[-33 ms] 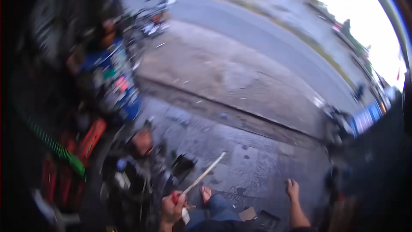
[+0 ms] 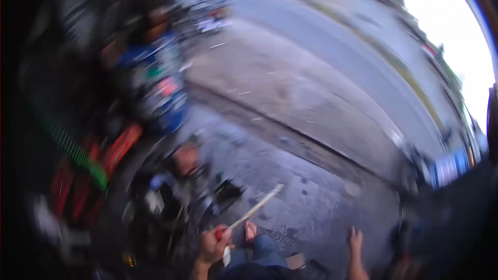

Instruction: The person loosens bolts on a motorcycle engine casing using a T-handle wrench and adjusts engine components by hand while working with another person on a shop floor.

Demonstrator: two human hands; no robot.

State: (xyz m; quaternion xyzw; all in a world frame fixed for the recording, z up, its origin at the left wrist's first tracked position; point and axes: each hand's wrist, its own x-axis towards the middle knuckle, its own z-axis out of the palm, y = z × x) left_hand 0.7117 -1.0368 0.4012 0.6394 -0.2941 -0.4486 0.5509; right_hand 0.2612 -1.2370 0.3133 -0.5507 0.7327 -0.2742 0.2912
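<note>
My left hand [image 2: 212, 246] is closed around a long, thin, pale stick-like tool [image 2: 257, 207] with a red part [image 2: 218, 234] by the fingers. Its far end points forward and to the right over the floor; blur hides its exact kind. Something small and white [image 2: 226, 255] shows just below this hand. My right hand [image 2: 355, 237] hangs low over the floor on the right, touching nothing that I can see. Its fingers are smeared by motion. Left of the tool sits a dark, cluttered heap of parts [image 2: 166, 197], too blurred to make out.
A blue drum [image 2: 174, 116] with cluttered things on it stands at the left, beyond a red frame [image 2: 122, 148] and a green coil [image 2: 96, 173]. A raised floor edge [image 2: 311, 150] runs across toward the road [image 2: 332, 46]. A motorcycle [image 2: 212, 8] stands outside. A blue-and-white drum [image 2: 448, 168] is at right.
The view has swung, so the far surroundings sit farther right and are more blurred. My left hand keeps its hold on the pale tool. The right hand still hangs low.
</note>
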